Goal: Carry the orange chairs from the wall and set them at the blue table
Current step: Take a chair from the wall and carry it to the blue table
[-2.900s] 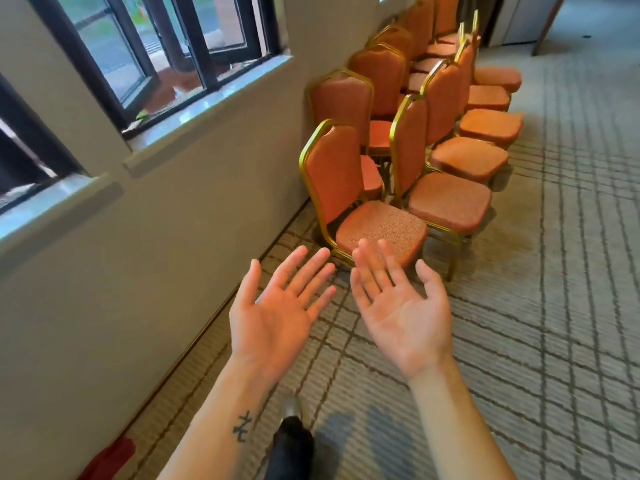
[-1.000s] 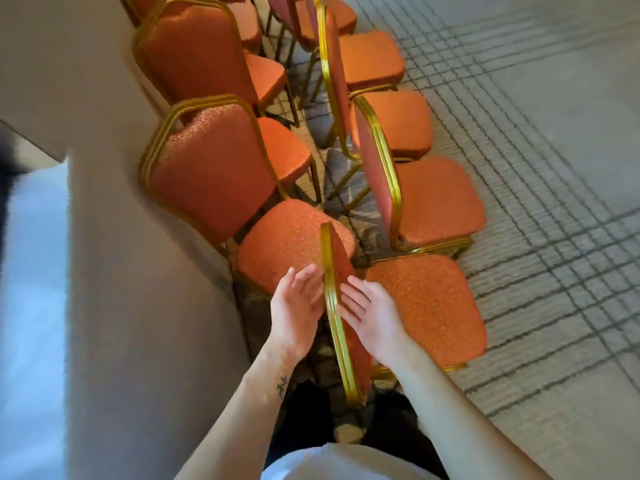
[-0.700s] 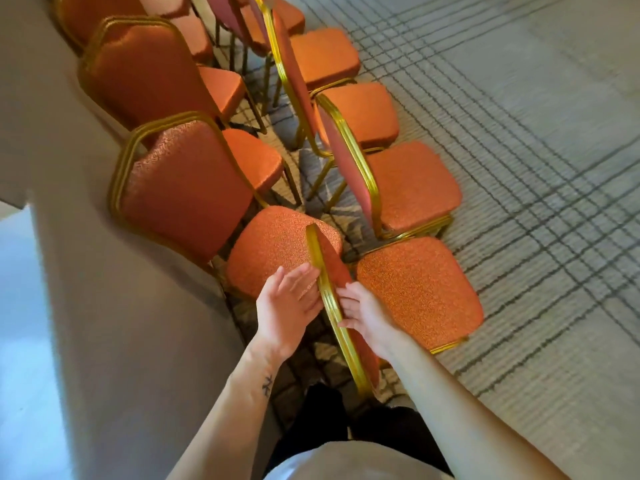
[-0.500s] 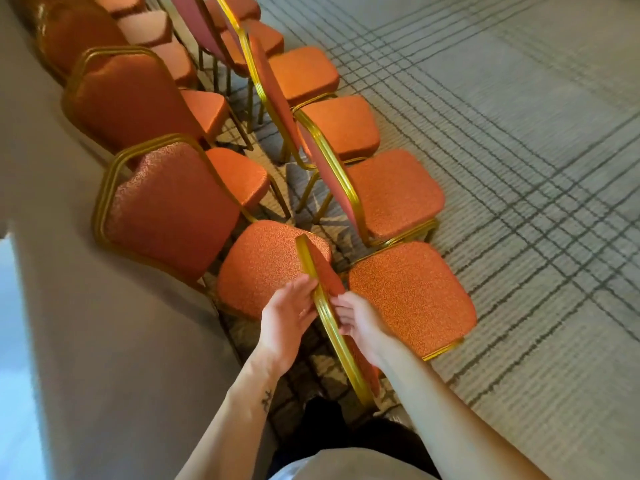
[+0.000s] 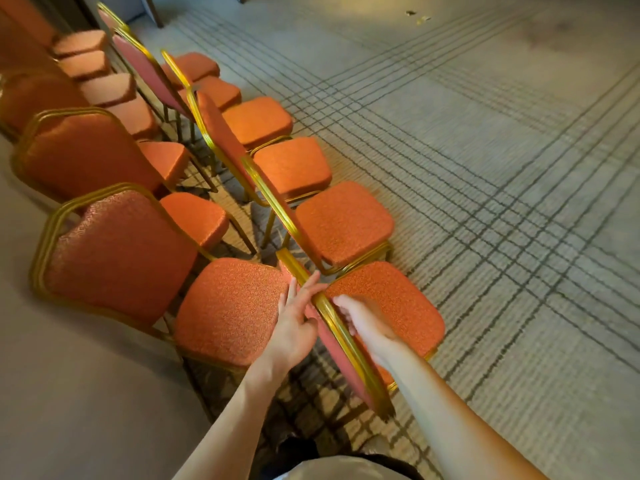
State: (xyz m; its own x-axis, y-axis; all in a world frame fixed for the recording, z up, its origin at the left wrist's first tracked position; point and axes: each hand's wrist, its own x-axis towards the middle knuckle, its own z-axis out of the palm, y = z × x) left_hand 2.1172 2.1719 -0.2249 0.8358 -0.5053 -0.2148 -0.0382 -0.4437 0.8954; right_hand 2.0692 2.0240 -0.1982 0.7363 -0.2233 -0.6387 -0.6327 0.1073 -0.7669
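floor: grey carpet (image 5: 485,168), dark grid lines | wall (image 5: 69,393): plain beige, left

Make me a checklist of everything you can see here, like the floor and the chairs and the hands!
Surface: grey carpet with dark crossing lines, a few small scraps far off.
Job's things: orange chairs with gold frames in two rows along the wall; the nearest chair stands in the outer row, its backrest edge toward the camera. Blue table: nothing seen.
Clutter: nothing seen among the chairs.
Hands: left hand open, fingers on the backrest's gold frame; right hand on the other side of the backrest, blurred, grip cannot be told.
Cables: nothing seen.
Surroundings: plain wall on the left, a doorway or panel at the far end, unclear.
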